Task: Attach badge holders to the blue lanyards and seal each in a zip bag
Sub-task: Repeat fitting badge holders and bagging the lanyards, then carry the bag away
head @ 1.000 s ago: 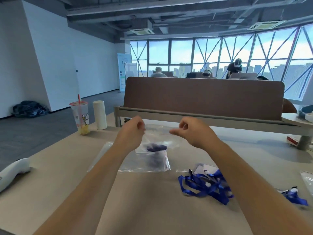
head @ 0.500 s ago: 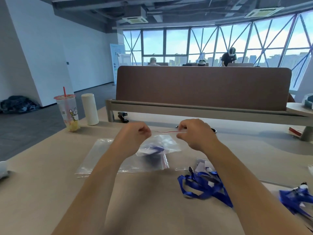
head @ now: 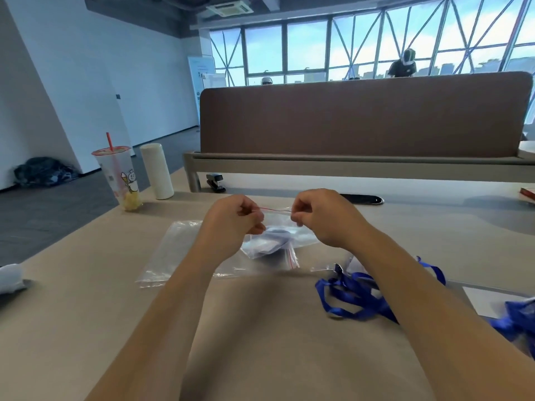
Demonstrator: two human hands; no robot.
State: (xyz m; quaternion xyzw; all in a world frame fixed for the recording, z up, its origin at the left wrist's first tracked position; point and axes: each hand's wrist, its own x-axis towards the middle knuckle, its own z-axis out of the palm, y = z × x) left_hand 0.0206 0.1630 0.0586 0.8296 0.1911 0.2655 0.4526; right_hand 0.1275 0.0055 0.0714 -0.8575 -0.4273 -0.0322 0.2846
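Left hand [head: 234, 224] and right hand [head: 321, 218], fingers curled, each pinch one end of the red seal strip of the zip bag [head: 275, 241], which hangs between them. Its contents are bluish and blurred. Loose blue lanyards [head: 356, 296] lie right of the zip bag, and flat clear bags [head: 179, 250] lie left of it.

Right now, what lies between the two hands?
In the head view, the red zip strip of the bag spans from the left hand to the right hand, each pinching one end.
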